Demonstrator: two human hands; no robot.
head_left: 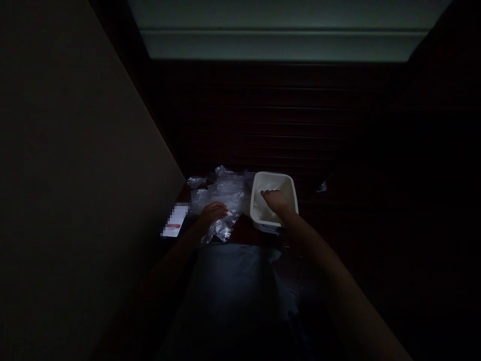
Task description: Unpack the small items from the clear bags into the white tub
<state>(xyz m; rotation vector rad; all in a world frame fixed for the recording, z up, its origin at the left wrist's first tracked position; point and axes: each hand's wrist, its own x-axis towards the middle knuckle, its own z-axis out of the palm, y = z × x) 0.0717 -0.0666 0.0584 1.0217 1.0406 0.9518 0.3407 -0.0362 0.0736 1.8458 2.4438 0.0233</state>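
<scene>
Reaching down into a white tub (290, 186), the right hand (276, 201) lay inside it, fingers loosely curled; whether they clamped on anything could not be told in the dark. The tub sat on the dark worktop (338, 210), its long axis running away from the person, open side up. Just to its left, the left hand (212, 212) rested flat, fingers spread, on crumpled clear plastic wrap (221, 193). A white card (175, 220) lay beyond that, beside a pale wall (75, 175).

Glossy crinkled plastic wrap (221, 193), smooth tub (290, 188)
</scene>
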